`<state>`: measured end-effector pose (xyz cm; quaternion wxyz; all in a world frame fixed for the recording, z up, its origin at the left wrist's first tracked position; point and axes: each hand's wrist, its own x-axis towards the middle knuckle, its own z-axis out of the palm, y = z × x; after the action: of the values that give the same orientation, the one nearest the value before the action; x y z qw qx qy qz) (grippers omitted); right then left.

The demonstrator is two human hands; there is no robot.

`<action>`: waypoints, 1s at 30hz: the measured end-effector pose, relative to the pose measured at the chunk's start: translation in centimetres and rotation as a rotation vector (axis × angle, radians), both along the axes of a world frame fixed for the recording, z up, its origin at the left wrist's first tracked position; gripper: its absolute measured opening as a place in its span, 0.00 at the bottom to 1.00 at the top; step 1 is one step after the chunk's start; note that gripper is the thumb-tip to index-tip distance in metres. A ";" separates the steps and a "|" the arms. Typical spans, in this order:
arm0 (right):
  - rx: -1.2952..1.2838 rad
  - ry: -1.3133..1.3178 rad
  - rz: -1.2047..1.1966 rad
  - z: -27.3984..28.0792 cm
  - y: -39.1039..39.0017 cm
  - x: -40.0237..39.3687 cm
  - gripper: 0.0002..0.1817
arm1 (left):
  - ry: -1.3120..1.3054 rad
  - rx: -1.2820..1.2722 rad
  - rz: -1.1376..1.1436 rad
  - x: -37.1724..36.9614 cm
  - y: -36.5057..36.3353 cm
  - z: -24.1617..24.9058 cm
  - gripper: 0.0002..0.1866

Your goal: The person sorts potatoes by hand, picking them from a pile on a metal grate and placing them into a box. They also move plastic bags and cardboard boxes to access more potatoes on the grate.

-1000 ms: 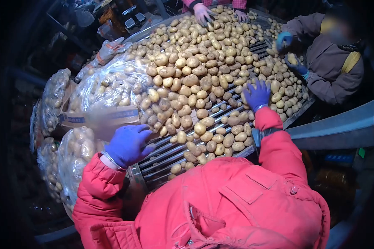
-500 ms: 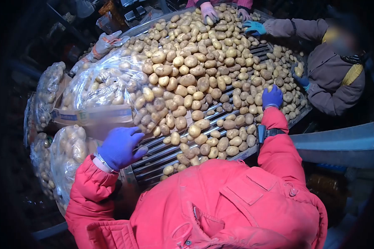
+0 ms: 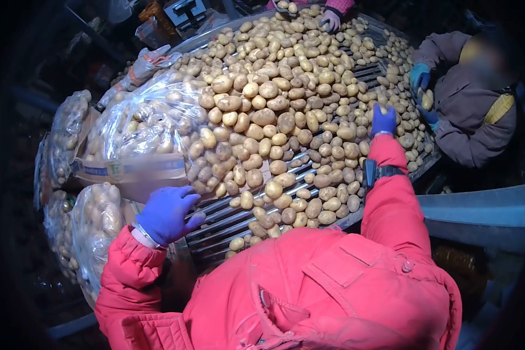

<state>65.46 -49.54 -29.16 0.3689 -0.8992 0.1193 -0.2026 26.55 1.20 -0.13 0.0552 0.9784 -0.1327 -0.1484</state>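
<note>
My left hand (image 3: 168, 214), in a blue-purple glove, hovers by the near left edge of the metal bars (image 3: 233, 213), beside the open carton (image 3: 134, 169). Its fingers are spread and nothing is in them. On the right, my gloved right hand (image 3: 383, 122) reaches out into the heap of potatoes (image 3: 274, 93). Its fingers curl around a potato (image 3: 384, 109), whose pale tip shows between them. Loose potatoes lie all about that hand, and several more rest on the bars nearer my body.
Clear plastic bags of potatoes (image 3: 99, 219) stand along the left, one bulging from the carton. At the right, a co-worker (image 3: 472, 111) in gloves holds a potato. Another person's pink-gloved hand (image 3: 331, 21) is at the far edge. A pale blue panel (image 3: 478, 204) juts out on the right.
My right hand has moved slightly farther away over the heap. My left hand has barely shifted. The co-worker at right has drawn one hand back from the heap towards the other hand.
</note>
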 end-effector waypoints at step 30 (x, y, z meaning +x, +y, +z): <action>0.880 0.347 0.729 5.5 2.5 -6.4 0.17 | -0.045 -0.010 -0.058 -0.3 -0.1 -0.4 0.23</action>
<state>59.05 -46.99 -23.67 0.7276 -0.6649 -0.0658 0.1556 26.27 1.08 -0.49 0.0527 0.9769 -0.1631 -0.1273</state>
